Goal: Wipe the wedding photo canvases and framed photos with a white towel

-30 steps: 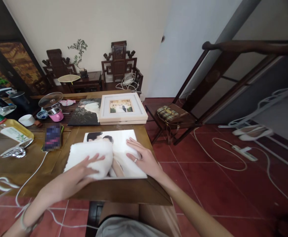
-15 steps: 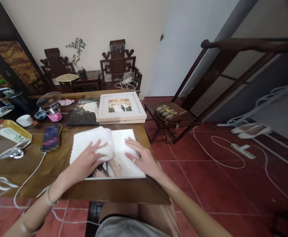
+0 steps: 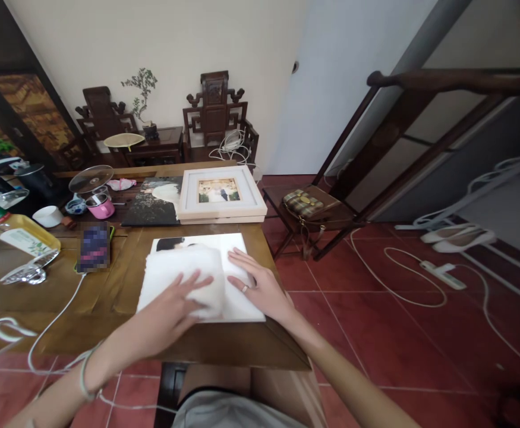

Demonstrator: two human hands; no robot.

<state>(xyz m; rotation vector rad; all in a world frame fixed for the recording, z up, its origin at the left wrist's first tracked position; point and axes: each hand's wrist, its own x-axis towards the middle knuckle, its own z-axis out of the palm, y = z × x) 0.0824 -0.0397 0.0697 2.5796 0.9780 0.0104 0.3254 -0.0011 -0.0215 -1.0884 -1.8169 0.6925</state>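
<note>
A large photo print point(image 3: 235, 246) of a couple lies flat on the wooden table point(image 3: 224, 348) in front of me. A white cloth point(image 3: 175, 273) covers most of the print. My left hand point(image 3: 173, 309) presses flat on the cloth with fingers stretched out. My right hand point(image 3: 260, 285), a ring on one finger, rests with fingers spread on the print's right side, beside the cloth.
A white framed photo point(image 3: 219, 193) and a dark print point(image 3: 155, 202) lie further back. A phone point(image 3: 94, 246) with a white cable, a pink cup point(image 3: 100, 206), bowls and a yellow tray point(image 3: 23, 235) sit left. A bag point(image 3: 304, 203) rests on a low stand at right; cables cross the red floor.
My left hand has slid the cloth over the print, first up toward the far left, then back toward me and rightward. My right hand has stayed in place.
</note>
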